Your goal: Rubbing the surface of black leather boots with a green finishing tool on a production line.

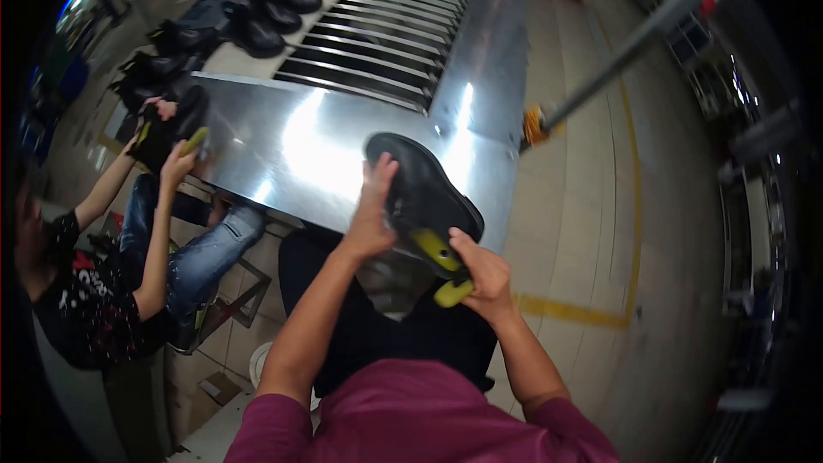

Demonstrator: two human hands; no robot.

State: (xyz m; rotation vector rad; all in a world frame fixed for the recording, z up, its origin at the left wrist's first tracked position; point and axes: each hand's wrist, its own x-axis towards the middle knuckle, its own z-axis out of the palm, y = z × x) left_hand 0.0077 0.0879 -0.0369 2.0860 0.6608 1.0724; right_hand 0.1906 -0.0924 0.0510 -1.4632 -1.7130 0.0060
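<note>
A black shoe (420, 173) is held tilted over the near end of the metal table, above my lap. My left hand (372, 216) grips its left side, the fingers reaching up along the shoe. My right hand (482, 273) is closed at the lower right end, with the thumb on the shoe's edge. Between my hands, a yellow-green piece with a dark hole (435, 249) shows against the shoe. A second yellow-green piece (453, 293) sticks out beside my right fingers; whether it belongs to the shoe or is a separate tool, I cannot tell.
The shiny metal table (257, 124) leads into a slatted roller conveyor (369, 34). Black shoes (253, 30) stand in rows along its left. On the left a seated co-worker (103, 291) handles a dark shoe (189, 111). A grey pole (634, 39) slants across the right.
</note>
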